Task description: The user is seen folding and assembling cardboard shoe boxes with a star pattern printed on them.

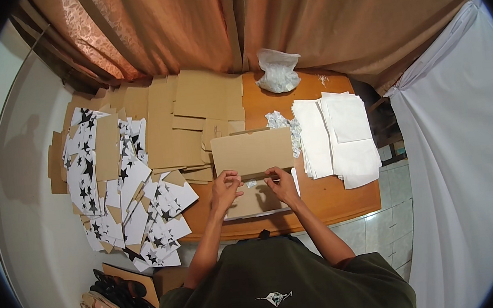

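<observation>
A brown cardboard box (pixel 256 202) with white outer sides is in front of me, its lid (pixel 252 152) raised and leaning away. On its brown inside lies a small pale packet (pixel 251 184). My left hand (pixel 226 190) is over the left side of the box, close to the lid's fold, fingers bent and apart. Over the right side is my right hand (pixel 281 185), its fingers curved toward the left one and apart. Nothing shows between the fingers of either hand. Shadows of the hands fall on the box's inside.
Flattened brown cardboard (pixel 165 132) covers the table's (pixel 344 201) far left. White pieces with black stars (pixel 138 187) are heaped nearer. Small packets (pixel 295 135) lie right of the lid, beside white sheets (pixel 339 137). A clear bag (pixel 278 72) stands behind. Shoes (pixel 116 303) sit lower left.
</observation>
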`<state>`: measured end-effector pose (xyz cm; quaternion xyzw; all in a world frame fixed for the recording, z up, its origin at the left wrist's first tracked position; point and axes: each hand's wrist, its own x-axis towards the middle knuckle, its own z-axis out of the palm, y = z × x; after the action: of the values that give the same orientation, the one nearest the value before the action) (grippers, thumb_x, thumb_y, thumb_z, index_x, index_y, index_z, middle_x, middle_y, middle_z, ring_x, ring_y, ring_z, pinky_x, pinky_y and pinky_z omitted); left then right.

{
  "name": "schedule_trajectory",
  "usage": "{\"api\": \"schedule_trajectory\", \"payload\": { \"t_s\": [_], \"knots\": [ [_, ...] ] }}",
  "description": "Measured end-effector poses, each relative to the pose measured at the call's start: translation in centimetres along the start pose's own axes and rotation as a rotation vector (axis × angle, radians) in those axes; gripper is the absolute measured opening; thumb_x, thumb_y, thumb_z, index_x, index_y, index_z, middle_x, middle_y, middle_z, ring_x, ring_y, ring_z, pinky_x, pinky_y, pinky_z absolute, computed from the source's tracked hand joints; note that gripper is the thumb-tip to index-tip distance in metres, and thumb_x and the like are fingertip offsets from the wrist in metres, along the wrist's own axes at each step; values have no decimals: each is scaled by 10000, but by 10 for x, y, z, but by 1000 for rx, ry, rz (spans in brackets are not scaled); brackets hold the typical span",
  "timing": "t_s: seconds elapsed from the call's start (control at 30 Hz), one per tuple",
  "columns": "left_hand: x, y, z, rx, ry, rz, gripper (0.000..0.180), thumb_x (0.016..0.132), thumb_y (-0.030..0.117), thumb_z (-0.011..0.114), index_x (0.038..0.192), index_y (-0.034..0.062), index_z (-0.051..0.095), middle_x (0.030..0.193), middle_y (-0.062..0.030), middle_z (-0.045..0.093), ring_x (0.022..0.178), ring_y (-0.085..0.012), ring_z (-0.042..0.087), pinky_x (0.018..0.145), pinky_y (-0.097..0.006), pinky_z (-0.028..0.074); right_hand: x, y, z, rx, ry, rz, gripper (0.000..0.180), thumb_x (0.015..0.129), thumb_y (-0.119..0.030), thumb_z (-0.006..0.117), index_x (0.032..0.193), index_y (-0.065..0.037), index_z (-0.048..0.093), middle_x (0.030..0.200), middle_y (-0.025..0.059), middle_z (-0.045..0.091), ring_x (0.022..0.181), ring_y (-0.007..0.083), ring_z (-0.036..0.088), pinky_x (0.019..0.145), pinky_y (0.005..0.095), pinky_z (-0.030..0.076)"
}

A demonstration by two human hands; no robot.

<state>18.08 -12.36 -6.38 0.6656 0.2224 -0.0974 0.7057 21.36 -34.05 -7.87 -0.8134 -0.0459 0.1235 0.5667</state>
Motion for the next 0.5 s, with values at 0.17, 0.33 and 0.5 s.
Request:
{"api": "schedule_trajectory", "payload": {
  "t_s": [0.17,0.33,0.5],
  "knots": [
    [32,31,-17,5,94,104,240,955,66,623,1189,15,618,1053,-77,655,917,-174,717,640,-295,614,37,-14,-26,25,55,-92,235,920,-106,691,1134,-12,662,1024,92,721,891,192,701,762,326,557],
    [67,48,-27,476,309,516,257,932,77,649,1181,16,627,1041,-103,680,911,-270,696,762,-398,586,74,-23,-41,-43,174,-125,230,902,-92,698,1112,-4,667,1017,113,720,872,208,702,737,327,559],
    [89,46,-23,965,673,700,305,912,124,697,1185,2,637,1047,-149,698,1024,-391,654,947,-477,507,99,-20,-50,-447,372,-298,310,879,-55,685,1183,-21,637,1175,203,633,1086,382,586,970,452,478]
  ]
}}
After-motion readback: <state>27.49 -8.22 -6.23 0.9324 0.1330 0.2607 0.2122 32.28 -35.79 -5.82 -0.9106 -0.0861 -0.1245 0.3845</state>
